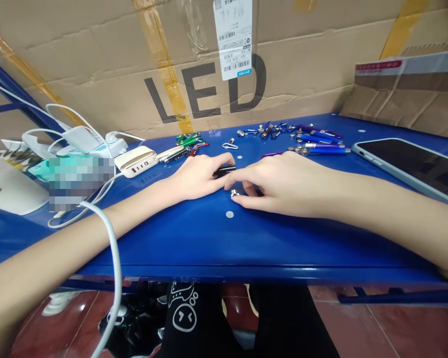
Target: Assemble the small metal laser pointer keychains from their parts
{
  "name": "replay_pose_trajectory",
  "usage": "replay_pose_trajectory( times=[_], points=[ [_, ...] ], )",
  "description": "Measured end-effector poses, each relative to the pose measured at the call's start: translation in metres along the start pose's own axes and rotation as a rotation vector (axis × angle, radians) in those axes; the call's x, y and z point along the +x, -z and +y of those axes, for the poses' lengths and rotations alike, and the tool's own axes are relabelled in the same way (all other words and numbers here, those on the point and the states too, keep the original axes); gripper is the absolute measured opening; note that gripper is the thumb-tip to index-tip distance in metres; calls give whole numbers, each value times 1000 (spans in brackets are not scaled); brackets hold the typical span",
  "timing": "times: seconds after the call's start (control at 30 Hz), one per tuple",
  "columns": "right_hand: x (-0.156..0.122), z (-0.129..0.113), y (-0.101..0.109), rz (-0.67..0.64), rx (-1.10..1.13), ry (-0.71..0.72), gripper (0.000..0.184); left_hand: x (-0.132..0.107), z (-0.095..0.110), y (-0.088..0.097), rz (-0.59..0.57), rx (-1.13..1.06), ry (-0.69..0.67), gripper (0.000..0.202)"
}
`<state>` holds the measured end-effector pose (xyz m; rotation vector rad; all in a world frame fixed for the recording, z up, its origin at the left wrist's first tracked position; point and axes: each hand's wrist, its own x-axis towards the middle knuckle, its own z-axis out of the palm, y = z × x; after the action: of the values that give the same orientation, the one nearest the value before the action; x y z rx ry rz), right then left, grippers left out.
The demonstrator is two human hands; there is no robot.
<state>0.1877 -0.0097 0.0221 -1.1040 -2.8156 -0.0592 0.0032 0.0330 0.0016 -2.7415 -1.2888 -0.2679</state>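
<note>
"What's the biggest thing in front of the person?"

"A blue metal tabletop (224,243), with a sheet of brown cardboard printed LED (205,89) standing behind it."

"What's lying on it?"

"On the right, a tablet in a pale case (410,169). On the left, a cream power bank (136,161) beside a white power strip (93,146). Along the back is a scatter of purple keychain pens (319,148), green ones (188,140), and a small silver carabiner (230,145)."

"And the hands?"

"Both are on the tabletop, near the middle, almost touching. The left hand (197,176) has its fingers pressed together, with the tips on a short black tube (224,171). The thumb is hidden, so I can't tell if it's pinched."

"The other one?"

"The right hand (280,181) has its fingers curled down around a small silver piece (234,193) lying just below that tube. I can't tell if they're gripping it either."
</note>
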Motion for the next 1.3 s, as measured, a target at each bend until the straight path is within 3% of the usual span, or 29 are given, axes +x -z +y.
replay_pose_trajectory(
  times=[0.9,1.3],
  points=[
    [1,5,-1,8,41,15,31,-1,-1,0,7,19,-25,35],
    [-4,1,4,-32,-14,-84,32,0,1,0,36,-19,-25,35]
  ],
)
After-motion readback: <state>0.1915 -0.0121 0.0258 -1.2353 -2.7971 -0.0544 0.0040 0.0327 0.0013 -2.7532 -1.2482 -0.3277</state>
